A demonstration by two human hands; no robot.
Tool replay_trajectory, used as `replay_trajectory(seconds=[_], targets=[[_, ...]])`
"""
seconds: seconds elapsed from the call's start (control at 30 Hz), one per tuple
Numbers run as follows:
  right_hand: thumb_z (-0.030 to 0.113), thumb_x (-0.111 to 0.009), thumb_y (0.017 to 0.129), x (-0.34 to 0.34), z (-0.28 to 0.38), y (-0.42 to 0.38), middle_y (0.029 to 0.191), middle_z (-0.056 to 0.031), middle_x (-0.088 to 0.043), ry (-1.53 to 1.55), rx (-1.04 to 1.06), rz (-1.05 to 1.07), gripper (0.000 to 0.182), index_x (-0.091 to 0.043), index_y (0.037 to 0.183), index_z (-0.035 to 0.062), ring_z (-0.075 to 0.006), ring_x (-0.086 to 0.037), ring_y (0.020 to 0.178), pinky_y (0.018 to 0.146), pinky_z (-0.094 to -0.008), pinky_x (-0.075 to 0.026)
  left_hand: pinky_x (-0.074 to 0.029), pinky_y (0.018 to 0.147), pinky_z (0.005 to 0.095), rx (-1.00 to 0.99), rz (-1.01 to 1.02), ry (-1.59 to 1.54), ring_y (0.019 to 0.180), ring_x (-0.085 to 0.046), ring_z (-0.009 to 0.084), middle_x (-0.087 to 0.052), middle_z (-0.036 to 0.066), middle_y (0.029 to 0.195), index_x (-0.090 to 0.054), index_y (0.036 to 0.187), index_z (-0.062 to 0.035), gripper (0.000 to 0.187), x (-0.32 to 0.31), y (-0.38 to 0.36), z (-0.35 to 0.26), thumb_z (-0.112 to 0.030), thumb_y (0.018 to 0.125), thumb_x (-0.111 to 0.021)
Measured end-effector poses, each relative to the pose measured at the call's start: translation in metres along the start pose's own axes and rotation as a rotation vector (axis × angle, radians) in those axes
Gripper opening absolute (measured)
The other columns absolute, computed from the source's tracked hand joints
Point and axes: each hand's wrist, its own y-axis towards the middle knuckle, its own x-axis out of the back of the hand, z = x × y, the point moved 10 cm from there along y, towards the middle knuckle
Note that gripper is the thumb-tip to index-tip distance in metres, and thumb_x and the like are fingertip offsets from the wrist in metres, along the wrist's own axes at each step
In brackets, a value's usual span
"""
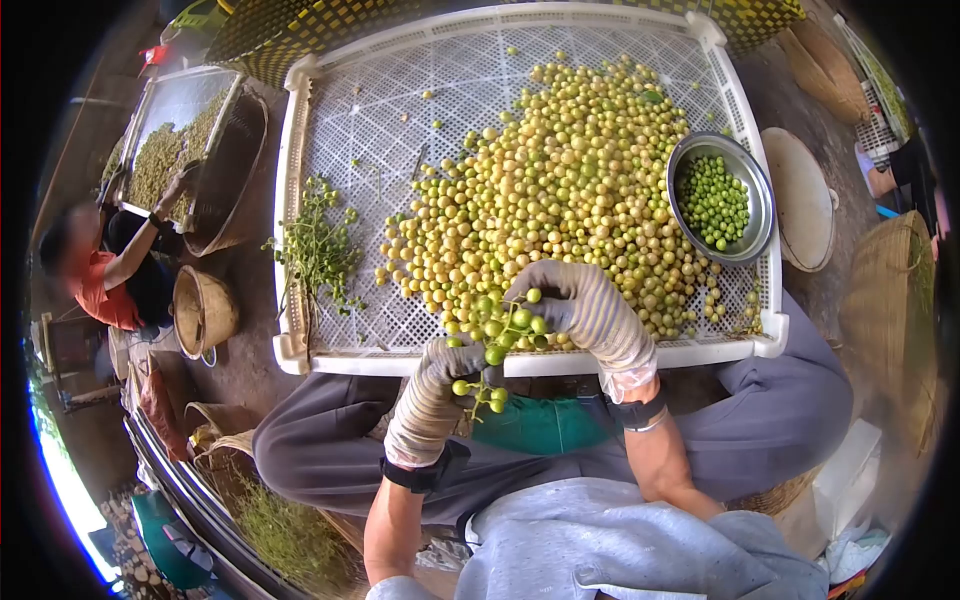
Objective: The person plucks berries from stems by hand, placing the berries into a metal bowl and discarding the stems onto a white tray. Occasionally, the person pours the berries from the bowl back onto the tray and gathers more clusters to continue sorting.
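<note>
My left hand (pixel 446 385), in a striped, grey-tipped work glove, grips a bunch of small round green fruit (pixel 495 350) by its stems. From the other side my right hand (pixel 590 308), gloved alike, reaches over the bunch with thumb and fingers closed around fruit at its upper right; exactly what they pinch is partly hidden. Both hands are over the near rim of a white mesh tray (pixel 345 140). Just beyond them lies a broad heap of loose yellow-green fruit (pixel 560 180).
A metal bowl (pixel 745 170) of smaller green fruit stands at the tray's right. Stripped stems (pixel 325 245) lie at its left. A person in an orange top (pixel 108 290) works at another tray (pixel 185 90). Baskets (pixel 205 310) stand around on the floor.
</note>
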Motion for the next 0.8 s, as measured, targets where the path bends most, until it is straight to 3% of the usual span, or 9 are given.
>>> replay_trajectory(seconds=[0.17, 0.23, 0.37, 0.43, 0.5, 0.57, 0.63, 0.73, 0.8], targets=[[0.007, -0.073, 0.092, -0.004, 0.014, -0.001, 0.102, 0.001, -0.069, -0.003, 0.035, -0.032, 0.023, -0.07, 0.115, 0.0026, -0.0064, -0.062, 0.093, 0.087, -0.0229, -0.05, -0.051, 0.07, 0.0279, -0.266, -0.173, 0.318, 0.075, -0.06, 0.0146, -0.064, 0.007, 0.081, -0.065, 0.088, -0.0044, 0.009, 0.016, -0.015, -0.026, -0.005, 0.092, -0.057], [0.008, -0.075, 0.09, 0.002, 0.016, -0.002, 0.104, 0.0014, -0.07, -0.009, 0.042, -0.089, 0.025, -0.071, 0.113, 0.0026, -0.007, -0.062, 0.093, 0.087, -0.0234, -0.05, -0.051, 0.072, 0.0286, 0.352, -0.125, -0.372, 0.076, -0.061, 0.0142, -0.064, 0.006, 0.081, -0.065, 0.09, -0.0034, 0.011, 0.018, -0.015, 0.028, -0.01, 0.094, -0.057], [0.01, -0.074, 0.091, 0.003, 0.011, 0.0, 0.1, 0.0014, -0.071, -0.155, -0.008, -0.099, 0.024, -0.072, 0.113, 0.0018, -0.0079, -0.062, 0.091, 0.085, -0.0249, -0.051, -0.051, 0.07, 0.0255, 0.268, -0.029, -0.249, 0.076, -0.06, 0.011, -0.065, 0.004, 0.084, -0.067, 0.09, -0.0016, 0.017, 0.021, -0.011, 0.022, -0.014, 0.096, -0.057], [0.013, -0.073, 0.093, 0.004, 0.01, 0.002, 0.094, -0.0001, -0.071, -0.196, -0.027, -0.142, 0.022, -0.072, 0.112, 0.0019, -0.0059, -0.06, 0.08, 0.072, -0.0217, -0.049, -0.05, 0.069, 0.024, 0.365, -0.076, -0.306, 0.074, -0.059, 0.0097, -0.066, 0.002, 0.084, -0.068, 0.091, -0.0024, 0.017, 0.023, -0.017, 0.019, -0.017, 0.096, -0.059], [0.019, -0.072, 0.095, 0.021, 0.002, 0.003, 0.088, -0.0013, -0.069, 0.112, 0.028, -0.309, 0.023, -0.072, 0.11, 0.0026, -0.0041, -0.054, 0.067, 0.06, -0.0196, -0.043, -0.049, 0.067, 0.0226, 0.462, -0.122, -0.366, 0.073, -0.058, 0.0084, -0.066, 0.001, 0.084, -0.07, 0.093, -0.0033, 0.018, 0.026, -0.022, 0.008, -0.019, 0.097, -0.061], [0.024, -0.068, 0.099, 0.034, 0.02, -0.002, 0.082, -0.0002, -0.065, 0.021, 0.113, -0.441, 0.023, -0.07, 0.11, 0.0037, -0.0029, -0.048, 0.06, 0.053, -0.0182, -0.037, -0.032, 0.051, 0.0203, 0.442, -0.15, -0.065, 0.058, -0.047, 0.0022, -0.06, -0.005, 0.071, -0.072, 0.089, -0.0059, 0.023, 0.051, -0.022, -0.013, -0.028, 0.091, -0.066], [0.021, -0.066, 0.099, 0.057, 0.039, -0.01, 0.085, 0.0, -0.066, -0.104, 0.171, -0.593, 0.021, -0.071, 0.111, 0.0044, -0.0028, -0.049, 0.061, 0.053, -0.0186, -0.037, -0.028, 0.051, 0.0177, 0.344, -0.348, 0.104, 0.058, -0.044, 0.0004, -0.057, -0.008, 0.069, -0.074, 0.097, -0.0078, 0.018, 0.094, -0.026, -0.039, -0.024, 0.092, -0.07], [0.016, -0.066, 0.099, 0.088, 0.064, -0.02, 0.094, -0.002, -0.07, -0.343, 0.188, -0.765, 0.02, -0.071, 0.115, 0.0054, -0.0064, -0.058, 0.071, 0.062, -0.0199, -0.045, -0.043, 0.06, 0.0219, 0.076, -0.578, 0.412, 0.071, -0.053, 0.0051, -0.067, 0.0, 0.082, -0.073, 0.104, -0.0057, 0.009, 0.181, -0.023, -0.034, -0.006, 0.098, -0.065], [0.011, -0.065, 0.098, 0.098, 0.08, -0.02, 0.108, -0.0079, -0.072, -0.753, 0.304, -0.773, 0.023, -0.069, 0.119, 0.0032, -0.0171, -0.066, 0.095, 0.086, -0.0294, -0.051, -0.051, 0.062, 0.037, -0.07, -0.671, 0.943, 0.074, -0.065, 0.0233, -0.069, 0.013, 0.084, -0.067, 0.103, -0.0032, 0.011, 0.218, -0.014, -0.049, -0.01, 0.096, -0.065]])
